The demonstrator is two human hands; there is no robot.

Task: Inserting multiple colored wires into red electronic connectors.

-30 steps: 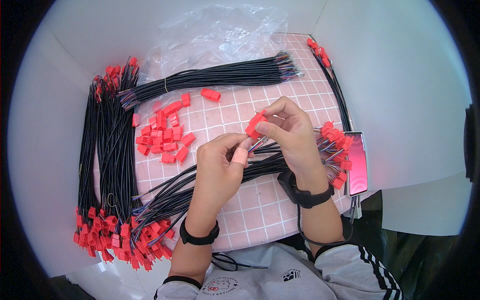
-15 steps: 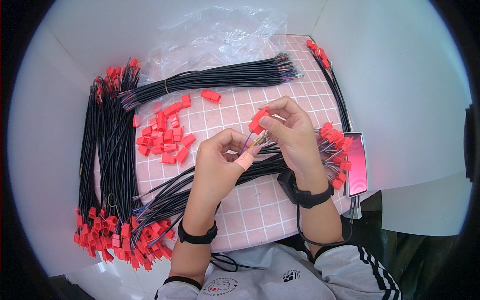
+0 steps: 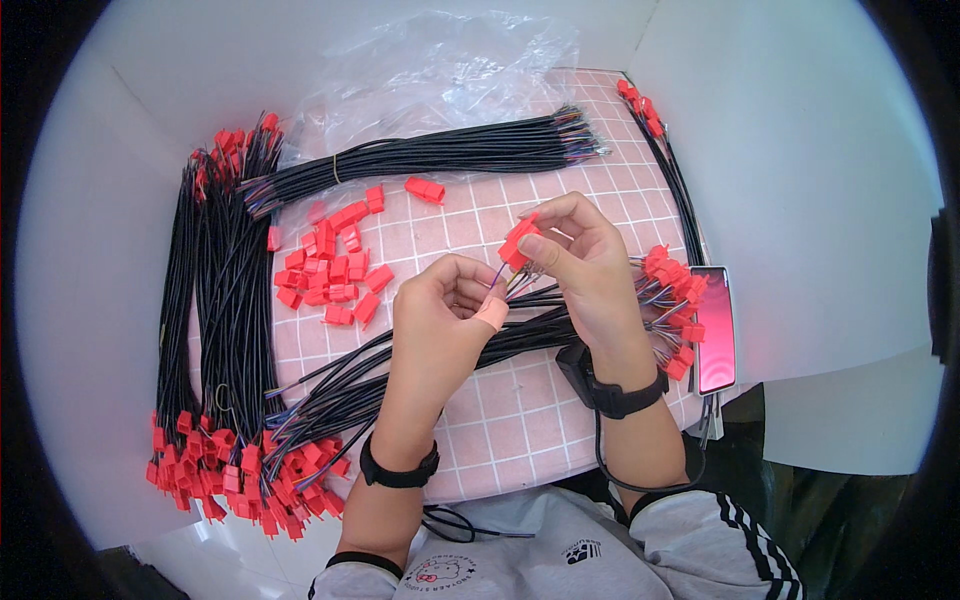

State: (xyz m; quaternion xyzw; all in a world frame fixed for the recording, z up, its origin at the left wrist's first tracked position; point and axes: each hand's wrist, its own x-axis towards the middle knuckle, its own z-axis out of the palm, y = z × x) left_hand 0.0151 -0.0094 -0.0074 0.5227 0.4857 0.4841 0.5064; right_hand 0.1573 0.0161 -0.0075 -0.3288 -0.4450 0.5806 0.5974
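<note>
Between the thumb and fingers of my right hand [image 3: 585, 260] is a red plastic connector housing [image 3: 517, 243]. My left hand [image 3: 445, 305], a tan bandage on its thumb, is closed just below and left of it, pinching a thin purple wire [image 3: 498, 274] that runs up to the housing. More thin wires with bare metal ends show between the two hands; my fingers partly hide them. Under both hands lies a bundle of black cables [image 3: 535, 328], with red housings [image 3: 672, 280] on its right ends.
Loose red housings [image 3: 340, 268] are heaped left of centre. A tied black cable bundle [image 3: 440, 152] lies behind, by a clear plastic bag [image 3: 440, 75]. Cables with red ends [image 3: 235, 300] stack up at left. A phone [image 3: 714, 330] rests at right, beside white partition walls [image 3: 800, 200].
My left thumb and fingers have shifted slightly upward, nearer the red housing. My right hand keeps its hold in about the same place.
</note>
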